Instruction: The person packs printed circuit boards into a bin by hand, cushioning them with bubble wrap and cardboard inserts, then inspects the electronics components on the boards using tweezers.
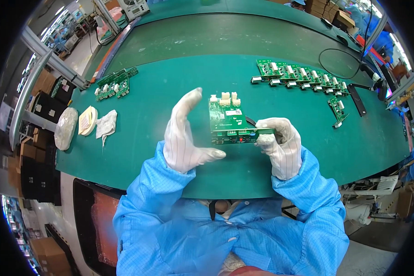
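A green circuit board assembly (pixel 226 117) with white connectors along its far edge is held up above the green table mat. Its right end is pinched between the thumb and fingers of my right hand (pixel 280 145), which wears a white striped glove. Along the near side of the assembly runs a second, edge-on board with small components. To the left, my gloved left hand (pixel 184 133) is spread, thumb and fingers wide apart around air. It does not touch the board.
Several circuit boards (pixel 303 76) stand in a row at the far right, with a single board (pixel 338 112) nearer. More boards (pixel 116 86) lie at the far left. A crumpled white cloth (pixel 107 124), a round pad (pixel 88 120) and a clear-wrapped bundle (pixel 66 129) lie on the left. A black bar-shaped tool (pixel 358 100) rests at right.
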Tool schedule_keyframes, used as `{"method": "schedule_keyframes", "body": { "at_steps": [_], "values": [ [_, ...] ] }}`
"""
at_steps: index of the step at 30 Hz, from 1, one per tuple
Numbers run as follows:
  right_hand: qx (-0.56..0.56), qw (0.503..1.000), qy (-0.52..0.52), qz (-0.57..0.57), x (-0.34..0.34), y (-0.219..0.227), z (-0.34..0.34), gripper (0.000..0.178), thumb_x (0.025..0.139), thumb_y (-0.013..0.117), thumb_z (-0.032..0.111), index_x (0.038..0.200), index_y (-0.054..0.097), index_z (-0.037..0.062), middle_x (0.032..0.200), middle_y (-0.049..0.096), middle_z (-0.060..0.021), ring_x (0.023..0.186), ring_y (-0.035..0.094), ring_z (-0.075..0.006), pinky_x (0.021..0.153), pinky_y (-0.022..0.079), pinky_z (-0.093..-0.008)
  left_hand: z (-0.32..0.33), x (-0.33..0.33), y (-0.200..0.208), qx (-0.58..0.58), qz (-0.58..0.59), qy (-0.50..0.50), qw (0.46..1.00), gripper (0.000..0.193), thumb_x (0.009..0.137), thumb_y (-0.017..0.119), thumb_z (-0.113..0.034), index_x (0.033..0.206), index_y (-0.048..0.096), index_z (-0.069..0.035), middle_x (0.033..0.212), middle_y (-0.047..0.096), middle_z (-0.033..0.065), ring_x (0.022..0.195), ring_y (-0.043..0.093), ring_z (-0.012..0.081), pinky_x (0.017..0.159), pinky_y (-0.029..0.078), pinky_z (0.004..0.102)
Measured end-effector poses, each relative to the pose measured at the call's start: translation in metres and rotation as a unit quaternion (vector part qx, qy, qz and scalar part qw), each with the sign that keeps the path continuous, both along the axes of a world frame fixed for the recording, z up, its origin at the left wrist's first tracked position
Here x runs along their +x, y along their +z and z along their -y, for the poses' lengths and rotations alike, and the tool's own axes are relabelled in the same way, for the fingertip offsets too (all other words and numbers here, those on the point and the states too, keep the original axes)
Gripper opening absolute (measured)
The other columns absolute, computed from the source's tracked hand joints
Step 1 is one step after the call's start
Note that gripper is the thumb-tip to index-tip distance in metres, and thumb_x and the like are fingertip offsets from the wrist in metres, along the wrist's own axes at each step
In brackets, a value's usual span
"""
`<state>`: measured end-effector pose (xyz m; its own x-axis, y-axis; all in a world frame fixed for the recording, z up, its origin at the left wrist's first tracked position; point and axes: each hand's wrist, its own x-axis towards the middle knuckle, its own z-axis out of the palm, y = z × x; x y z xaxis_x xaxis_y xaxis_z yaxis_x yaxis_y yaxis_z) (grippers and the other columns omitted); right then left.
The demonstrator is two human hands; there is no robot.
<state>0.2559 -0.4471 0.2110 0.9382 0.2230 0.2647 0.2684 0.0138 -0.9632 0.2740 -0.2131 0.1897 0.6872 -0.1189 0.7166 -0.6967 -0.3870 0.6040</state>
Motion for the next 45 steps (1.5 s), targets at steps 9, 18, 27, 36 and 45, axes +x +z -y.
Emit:
{"method": "schedule_keyframes", "body": {
  "at_steps": [9,18,27,36,45],
  "values": [
    [-0.159,0.94,0.015,0.301,0.015,-0.025,-0.001,0.037,0.081,0.076,0.023,0.108,0.057,0.0058,0.096,0.063,-0.0096,0.087,0.059,-0.0134,0.073,0.05,-0.0273,0.009,0.002,-0.007,-0.187,-0.122,-0.174,0.959,0.125,0.059,0.091,-0.036,0.148,0.011,-0.002,0.145,0.029,0.0224,0.135,0.034,0.033,0.111,0.031,0.0431],
    [-0.038,0.995,0.089,-0.031,0.013,-0.014,0.002,0.043,0.091,0.063,0.038,0.112,0.054,0.0015,0.091,0.058,-0.0075,0.079,0.059,-0.0122,0.068,0.05,-0.0265,0.008,0.001,-0.008,-0.126,0.014,-0.198,0.972,0.124,0.055,0.093,-0.02,0.149,0.013,-0.011,0.147,0.027,0.0191,0.133,0.037,0.0321,0.109,0.036,0.0424],
    [-0.069,0.983,0.072,-0.156,0.009,0.005,-0.006,0.048,0.092,0.057,0.048,0.11,0.055,0.0034,0.087,0.057,-0.0044,0.077,0.058,-0.0113,0.062,0.048,-0.0253,0.005,0.0,-0.006,-0.091,0.016,-0.186,0.978,0.126,0.055,0.093,-0.019,0.15,0.011,-0.017,0.147,0.025,0.0217,0.134,0.036,0.0339,0.105,0.042,0.0457],
    [-0.099,0.975,0.065,-0.19,0.009,0.004,-0.008,0.06,0.089,0.047,0.066,0.107,0.056,0.0093,0.081,0.055,-0.0026,0.06,0.053,-0.0078,0.05,0.042,-0.019,0.003,0.003,-0.008,-0.092,0.006,-0.156,0.984,0.125,0.056,0.093,-0.027,0.15,0.013,-0.012,0.145,0.032,0.0218,0.129,0.043,0.0352,0.103,0.041,0.0455],
    [-0.053,0.971,0.076,-0.221,0.013,0.006,-0.007,0.05,0.09,0.058,0.048,0.115,0.054,0.0046,0.081,0.056,-0.0033,0.066,0.052,-0.0086,0.058,0.045,-0.0222,-0.001,0.006,-0.004,-0.008,0.053,-0.097,0.994,0.124,0.061,0.09,-0.036,0.151,0.008,-0.011,0.144,0.035,0.0256,0.125,0.049,0.0375,0.096,0.047,0.0444]
  ]
}}
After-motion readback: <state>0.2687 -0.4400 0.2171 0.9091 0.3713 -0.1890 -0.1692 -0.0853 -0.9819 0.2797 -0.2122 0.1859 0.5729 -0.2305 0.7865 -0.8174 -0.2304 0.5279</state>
